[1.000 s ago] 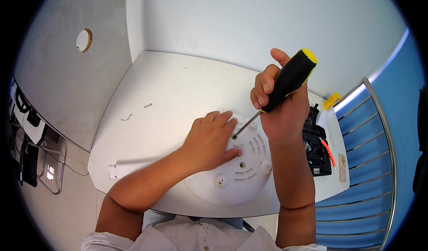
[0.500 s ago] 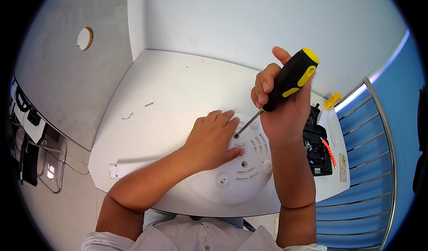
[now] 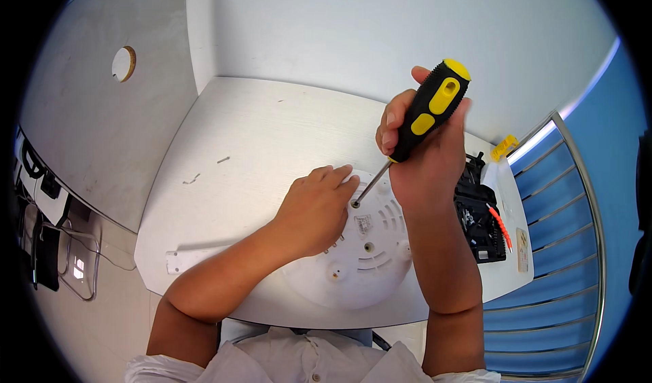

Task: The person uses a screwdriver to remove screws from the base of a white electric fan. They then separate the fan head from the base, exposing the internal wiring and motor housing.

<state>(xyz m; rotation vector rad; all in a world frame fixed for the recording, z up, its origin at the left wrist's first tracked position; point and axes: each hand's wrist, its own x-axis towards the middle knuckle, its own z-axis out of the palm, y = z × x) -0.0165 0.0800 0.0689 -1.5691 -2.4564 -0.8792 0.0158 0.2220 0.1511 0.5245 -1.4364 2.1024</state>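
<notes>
My right hand [image 3: 431, 172] is closed around the black and yellow handle of a screwdriver [image 3: 430, 108]. Its metal shaft slants down to the left, and the tip sits in a recessed hole of a round white plastic base [image 3: 353, 293]. Stretched fingers of my left hand [image 3: 314, 210] rest flat on the base's left part, just beside that hole; the thumb is mostly hidden. Slots, round holes, small feet and a label show on the base. A white flat arm or strip [image 3: 197, 258] sticks out to the left, partly under my left forearm.
Small screws [image 3: 223, 159] lie on the white table [image 3: 251, 125] at the left. At its right side are an open black tool case [image 3: 479, 220], an orange-red flexible shaft [image 3: 499, 227] and a yellow piece [image 3: 504, 148]. A metal railing [image 3: 584, 199] stands beyond the right edge.
The screwdriver handle has turned, its yellow patches now facing me more, and my right hand has shifted slightly left. My left thumb has drawn back from the label.
</notes>
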